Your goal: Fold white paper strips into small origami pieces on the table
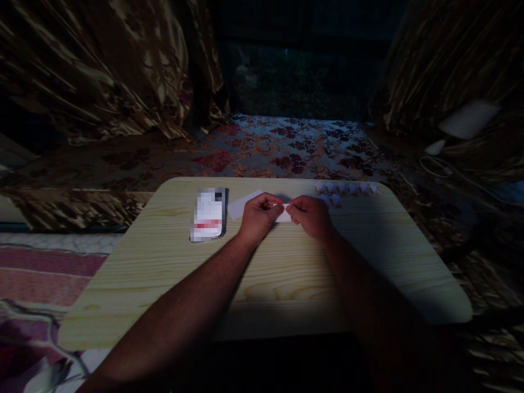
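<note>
Both my hands meet over the far middle part of a pale wood-grain table [262,273]. Between them is a small piece of white paper [282,214]. My left hand [260,215] pinches its left end with thumb and fingers. At its right end, my right hand [311,214] grips it the same way. Partly behind my left hand lies a larger pale sheet of paper [241,206]. Several small folded paper pieces [347,189] sit in rows past my right hand, near the table's far edge.
A phone-like object [208,214], blurred by pixels, lies on the left of the table. Beyond the table stretches a floral cloth [286,142] between heavy curtains [123,65]. A white lamp [469,119] with a cord stands at right. Striped bedding [53,267] is at left.
</note>
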Demonstrator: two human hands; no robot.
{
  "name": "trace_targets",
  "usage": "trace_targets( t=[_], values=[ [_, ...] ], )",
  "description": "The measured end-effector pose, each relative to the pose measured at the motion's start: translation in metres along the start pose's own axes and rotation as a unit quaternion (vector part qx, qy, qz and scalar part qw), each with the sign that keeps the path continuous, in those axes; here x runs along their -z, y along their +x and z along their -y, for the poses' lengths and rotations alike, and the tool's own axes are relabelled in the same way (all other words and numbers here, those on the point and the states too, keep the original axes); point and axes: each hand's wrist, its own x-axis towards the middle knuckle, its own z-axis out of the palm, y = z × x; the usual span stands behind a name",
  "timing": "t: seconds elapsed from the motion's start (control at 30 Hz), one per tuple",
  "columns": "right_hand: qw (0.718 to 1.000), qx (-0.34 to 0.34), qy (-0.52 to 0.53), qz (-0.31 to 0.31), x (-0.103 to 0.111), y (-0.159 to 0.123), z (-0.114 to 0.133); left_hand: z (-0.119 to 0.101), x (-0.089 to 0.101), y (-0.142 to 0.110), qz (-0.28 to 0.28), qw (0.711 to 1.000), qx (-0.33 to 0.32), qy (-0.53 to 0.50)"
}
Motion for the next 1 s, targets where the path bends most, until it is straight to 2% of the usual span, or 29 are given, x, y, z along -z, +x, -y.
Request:
trace_targets(
  t=[1.0],
  values=[
    [1.000,0.004,0.009,0.002,-0.0003,-0.0010,0.0015,0.0017,0.0008,0.0000,0.003,1.000,-0.012,0.017]
  ],
)
